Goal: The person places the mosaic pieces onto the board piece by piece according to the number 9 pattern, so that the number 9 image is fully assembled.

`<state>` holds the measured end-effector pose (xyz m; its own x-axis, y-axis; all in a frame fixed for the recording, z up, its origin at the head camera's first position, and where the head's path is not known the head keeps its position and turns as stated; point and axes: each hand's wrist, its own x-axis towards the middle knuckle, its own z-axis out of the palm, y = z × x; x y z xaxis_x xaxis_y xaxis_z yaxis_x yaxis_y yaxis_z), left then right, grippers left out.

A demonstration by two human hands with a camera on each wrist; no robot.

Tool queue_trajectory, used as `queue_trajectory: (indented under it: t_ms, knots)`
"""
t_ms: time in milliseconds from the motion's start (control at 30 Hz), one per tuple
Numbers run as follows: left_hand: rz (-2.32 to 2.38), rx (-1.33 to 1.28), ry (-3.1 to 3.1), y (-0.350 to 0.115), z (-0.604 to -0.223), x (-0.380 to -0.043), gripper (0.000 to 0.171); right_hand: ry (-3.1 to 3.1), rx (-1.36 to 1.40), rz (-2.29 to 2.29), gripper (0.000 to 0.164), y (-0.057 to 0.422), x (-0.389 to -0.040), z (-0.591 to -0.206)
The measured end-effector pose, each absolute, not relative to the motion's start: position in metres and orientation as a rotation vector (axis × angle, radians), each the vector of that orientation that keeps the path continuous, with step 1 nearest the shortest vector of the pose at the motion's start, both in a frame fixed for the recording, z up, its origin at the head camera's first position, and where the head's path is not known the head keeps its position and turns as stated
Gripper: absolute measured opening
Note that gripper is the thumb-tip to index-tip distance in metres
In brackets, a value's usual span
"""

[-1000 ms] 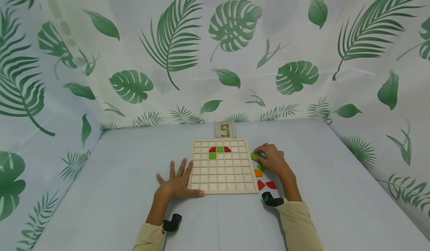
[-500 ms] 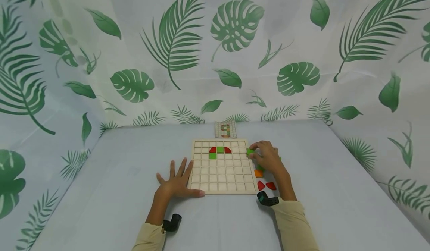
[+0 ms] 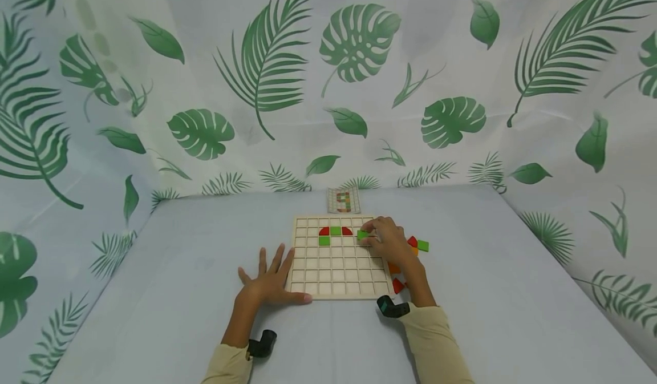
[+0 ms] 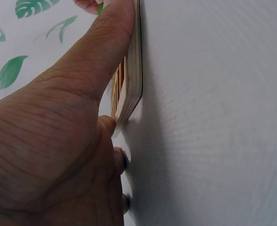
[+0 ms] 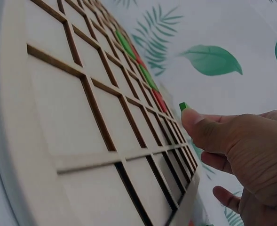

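Observation:
A wooden grid board [image 3: 328, 273] lies on the table. Near its far side, two red quarter-circle tiles [image 3: 347, 231] flank a green square tile [image 3: 336, 231], and another green square [image 3: 324, 240] sits below the left red one. My right hand [image 3: 388, 243] pinches a green square tile [image 3: 362, 235] between thumb and fingers above the board's right part; in the right wrist view only a corner of the held tile [image 5: 183, 106] shows. My left hand [image 3: 268, 284] rests with spread fingers at the board's near left corner, its thumb [image 4: 112, 28] along the near edge.
Behind the board lies a pattern card [image 3: 344, 200] with a coloured figure on a grid. Right of the board are loose tiles, among them a green square [image 3: 423, 246], a red tile [image 3: 398, 285] and an orange one [image 3: 393, 268], partly hidden by the right arm.
My right hand has picked up the green square tile from beside the board and carried it left over the board. The left hand has stayed in place.

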<state>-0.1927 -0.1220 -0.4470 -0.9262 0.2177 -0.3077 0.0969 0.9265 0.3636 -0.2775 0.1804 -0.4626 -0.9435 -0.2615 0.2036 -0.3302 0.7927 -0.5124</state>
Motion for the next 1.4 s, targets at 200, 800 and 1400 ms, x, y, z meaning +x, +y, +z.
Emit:
queue_trajectory:
  t_ms: [200,800,1400]
  knots:
    - [0.480,0.229,2.743,-0.122,-0.449,-0.193,0.118,-2.864,0.488,0.908,0.024,0.171,-0.278,-0.464]
    - [0.476,0.232,2.734,-0.119,-0.445,-0.193,0.118,-2.864,0.536,0.844,0.026,0.156,-0.280,-0.466]
    - [0.472,0.231,2.734,-0.120,-0.447,-0.193,0.118,-2.870,0.505,0.789,0.023,0.150,-0.279,-0.466]
